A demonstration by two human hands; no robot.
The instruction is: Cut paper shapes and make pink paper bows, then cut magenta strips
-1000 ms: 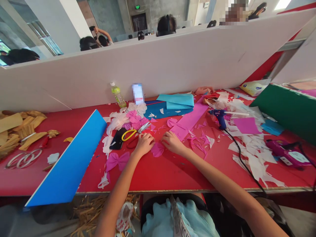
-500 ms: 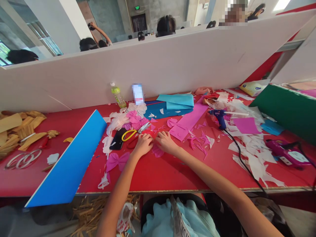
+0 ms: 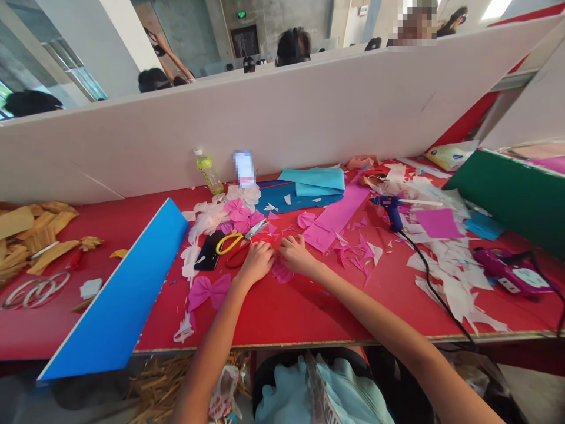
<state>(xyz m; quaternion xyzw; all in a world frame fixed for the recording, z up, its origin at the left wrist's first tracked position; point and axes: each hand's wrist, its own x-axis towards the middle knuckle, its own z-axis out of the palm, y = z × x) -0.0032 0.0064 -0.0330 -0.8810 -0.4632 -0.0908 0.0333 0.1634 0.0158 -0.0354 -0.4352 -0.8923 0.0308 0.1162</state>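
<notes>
My left hand (image 3: 257, 259) and my right hand (image 3: 296, 254) meet on the red table (image 3: 282, 306), fingers curled and pinching a small pink paper piece (image 3: 281, 272) between them. Yellow-handled scissors (image 3: 236, 238) lie just beyond my left hand, next to a black phone (image 3: 207, 250). A finished pink paper bow (image 3: 208, 290) rests to the left of my left forearm. A pile of pink and white paper flowers (image 3: 229, 211) sits behind the scissors.
A blue board (image 3: 128, 288) leans over the table's front edge at left. A blue glue gun (image 3: 391, 206) with its black cord, white scraps and a purple tool (image 3: 507, 271) lie at right. A green bottle (image 3: 205, 171), teal paper (image 3: 315, 179) and a white partition (image 3: 282, 118) stand behind.
My right hand slid left to meet my left hand, gathering the pink paper piece between them. The camera shifted slightly.
</notes>
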